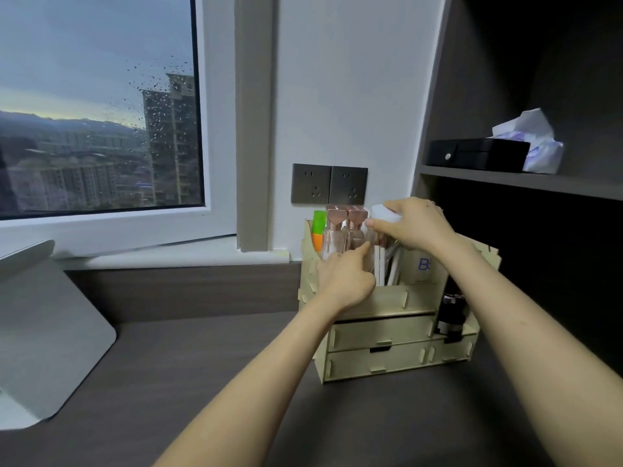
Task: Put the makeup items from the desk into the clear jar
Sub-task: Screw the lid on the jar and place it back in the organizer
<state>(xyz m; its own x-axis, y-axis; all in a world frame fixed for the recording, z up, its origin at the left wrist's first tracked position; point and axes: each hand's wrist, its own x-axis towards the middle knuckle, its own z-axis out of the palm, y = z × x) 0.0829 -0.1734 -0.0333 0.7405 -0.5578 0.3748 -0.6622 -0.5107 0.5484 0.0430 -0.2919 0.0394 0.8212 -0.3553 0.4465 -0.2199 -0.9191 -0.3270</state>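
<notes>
A pale wooden organizer (387,335) with drawers stands on the dark desk against the wall. In its top compartment stand two clear bottles with rose-gold caps (347,227), a green and orange tube (318,230), and a clear jar (379,261) holding white stick-like items. My right hand (414,227) grips a white cap-like item (384,214) at the jar's top. My left hand (347,278) rests against the jar's side, index finger pointing up along it. The jar is partly hidden by both hands.
A dark bottle (450,315) sits in the organizer's right side slot. Two wall sockets (328,185) are behind. A grey monitor back (40,332) stands at left. On the shelf at right lie a black box (475,155) and tissues (536,139).
</notes>
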